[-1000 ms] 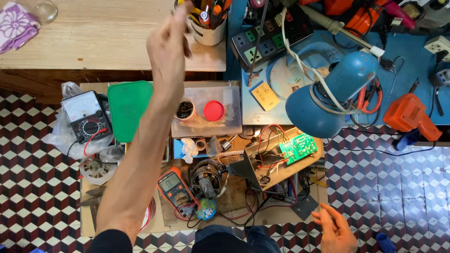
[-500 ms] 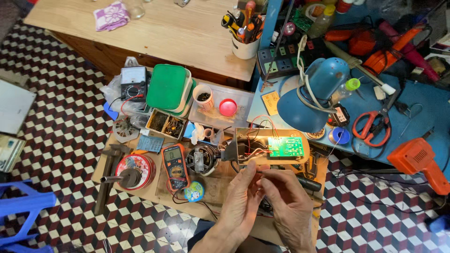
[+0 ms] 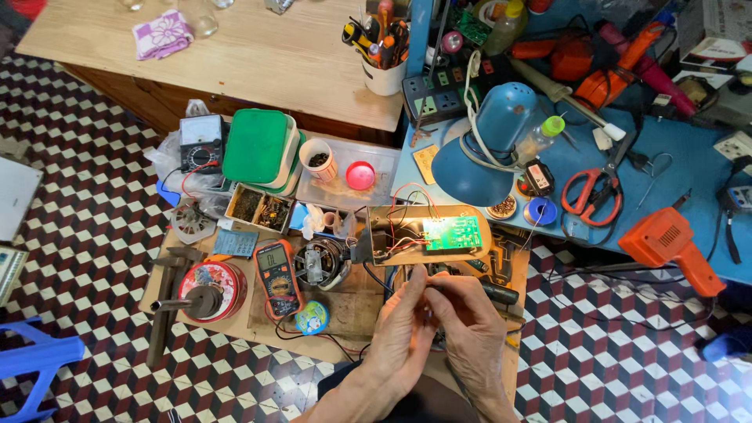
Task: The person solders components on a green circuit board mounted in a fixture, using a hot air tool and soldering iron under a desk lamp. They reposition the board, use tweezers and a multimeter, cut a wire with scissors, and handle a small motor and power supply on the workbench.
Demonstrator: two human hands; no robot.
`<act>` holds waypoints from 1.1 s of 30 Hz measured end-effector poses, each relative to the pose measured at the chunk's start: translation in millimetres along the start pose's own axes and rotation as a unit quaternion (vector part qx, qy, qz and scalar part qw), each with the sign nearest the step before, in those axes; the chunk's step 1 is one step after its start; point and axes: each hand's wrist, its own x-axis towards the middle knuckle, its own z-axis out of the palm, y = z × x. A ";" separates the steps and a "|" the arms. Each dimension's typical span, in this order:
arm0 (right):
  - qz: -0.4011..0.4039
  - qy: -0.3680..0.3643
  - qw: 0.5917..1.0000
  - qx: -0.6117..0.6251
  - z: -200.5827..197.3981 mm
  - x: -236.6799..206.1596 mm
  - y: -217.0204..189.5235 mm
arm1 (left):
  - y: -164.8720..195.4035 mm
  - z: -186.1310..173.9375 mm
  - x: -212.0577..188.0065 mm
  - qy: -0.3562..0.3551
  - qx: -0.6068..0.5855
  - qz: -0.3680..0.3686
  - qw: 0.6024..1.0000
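Observation:
My left hand and my right hand meet fingertip to fingertip over the low wooden board at the bottom centre. Together they pinch a small dark thin piece; its kind is too small to tell. Just beyond the fingers lies a wooden tray holding a green circuit board with red and black wires. An orange multimeter lies to the left of my hands, beside a small motor part.
A blue desk lamp, red scissors and an orange heat gun sit on the blue bench at right. Farther back stand a power strip and a cup of tools. Left: green-lidded box, analog meter, red tin.
My left arm, stretched up to the cup of tools a second ago, has come back down. Both hands now meet below the circuit board, closed on a small piece.

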 end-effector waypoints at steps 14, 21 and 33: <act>0.032 0.142 0.988 0.059 -36.1 18.3 20.3 | 113.9 7.4 12.9 0.082 0.564 0.334 0.751; 0.036 0.102 0.989 0.102 -46.8 32.7 29.2 | 106.4 3.5 27.3 0.064 0.647 0.417 0.636; 0.050 0.080 0.990 0.109 -59.7 31.7 36.8 | 93.7 4.5 21.2 0.007 0.749 0.421 0.512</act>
